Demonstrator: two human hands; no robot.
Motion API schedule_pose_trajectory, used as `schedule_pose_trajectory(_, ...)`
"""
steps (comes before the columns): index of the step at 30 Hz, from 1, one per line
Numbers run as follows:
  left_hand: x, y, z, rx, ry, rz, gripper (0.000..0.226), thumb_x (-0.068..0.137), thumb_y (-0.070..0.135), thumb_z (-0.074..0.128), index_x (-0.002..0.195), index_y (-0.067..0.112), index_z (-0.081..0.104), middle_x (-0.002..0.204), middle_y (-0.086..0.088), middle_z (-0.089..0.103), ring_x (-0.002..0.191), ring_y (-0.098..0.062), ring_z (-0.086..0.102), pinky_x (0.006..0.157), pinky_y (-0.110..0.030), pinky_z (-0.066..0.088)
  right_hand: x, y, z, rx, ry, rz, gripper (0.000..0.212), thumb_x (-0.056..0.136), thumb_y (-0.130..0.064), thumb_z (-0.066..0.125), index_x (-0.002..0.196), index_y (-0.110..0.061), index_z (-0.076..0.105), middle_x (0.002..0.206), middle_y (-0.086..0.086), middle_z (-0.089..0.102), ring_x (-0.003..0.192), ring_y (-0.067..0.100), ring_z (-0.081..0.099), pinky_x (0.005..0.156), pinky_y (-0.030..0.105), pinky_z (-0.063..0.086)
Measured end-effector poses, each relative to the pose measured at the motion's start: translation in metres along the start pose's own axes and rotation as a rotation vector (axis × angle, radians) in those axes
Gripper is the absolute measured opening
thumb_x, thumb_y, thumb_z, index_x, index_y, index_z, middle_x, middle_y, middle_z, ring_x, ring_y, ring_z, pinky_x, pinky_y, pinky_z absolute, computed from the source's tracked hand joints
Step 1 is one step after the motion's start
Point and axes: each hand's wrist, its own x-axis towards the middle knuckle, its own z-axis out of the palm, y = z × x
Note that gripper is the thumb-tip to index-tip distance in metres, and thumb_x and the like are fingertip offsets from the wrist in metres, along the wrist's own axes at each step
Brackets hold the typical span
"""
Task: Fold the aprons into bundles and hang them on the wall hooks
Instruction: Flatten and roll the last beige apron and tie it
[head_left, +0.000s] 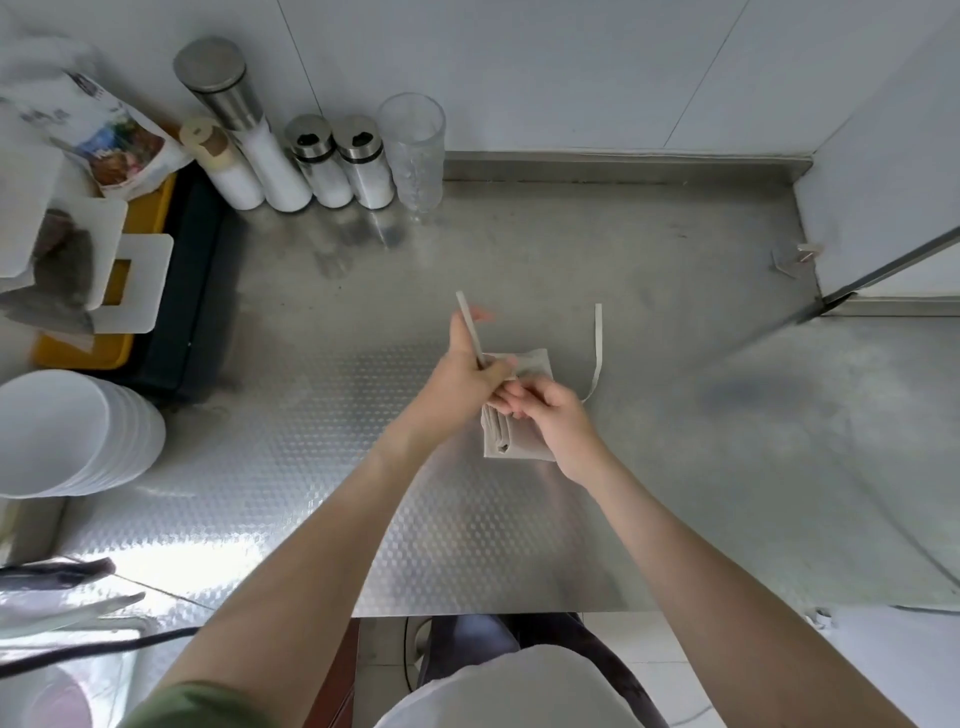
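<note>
the folded apron (519, 439) lay on the steel counter (363, 467). the left hand (465, 371) gripped 1 strap (467, 322) taut; the right hand (558, 418) curled its fingers onto the apron. binding seemed underway; next, the strap probably needed winding around while the folds stayed pinned.

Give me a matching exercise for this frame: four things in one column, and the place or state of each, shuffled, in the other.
1. left hand
2. right hand
3. clear tumbler
4. stack of white bowls

A. at the far left of the view
B. on the folded apron
C. beside the steel-lidded shakers
D. grips a raised strap

Pairs: 1-D, 2-B, 3-C, 4-A.
</note>
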Motion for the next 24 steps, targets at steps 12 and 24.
schedule_pose_trajectory(12,0.012,-0.017,0.018,-0.311,-0.064,-0.051,0.017,0.091,-0.007,0.056,0.092,0.009,0.051,0.1,-0.011,0.07,0.075,-0.023,0.063,0.067,-0.031,0.053,0.003,0.001,-0.008,0.354,-0.009,-0.027,0.017,0.096,0.0,0.045,0.098,0.0,0.062,0.089,0.007,0.06,0.074,0.011,0.051,0.073,0.021,0.044)
schedule_pose_trajectory(24,0.022,-0.046,0.016,1.114,0.134,0.39,0.036,0.099,0.045,0.04,0.113,0.023,0.065,0.099,0.008,0.068,0.104,-0.016,0.05,0.081,-0.029,0.02,0.002,0.0,-0.01,0.493,-0.004,-0.053,0.005,0.088,-0.009,0.055,0.086,-0.005,0.058,0.078,0.003,0.062,0.075,0.012,0.055,0.07,0.02,0.045)
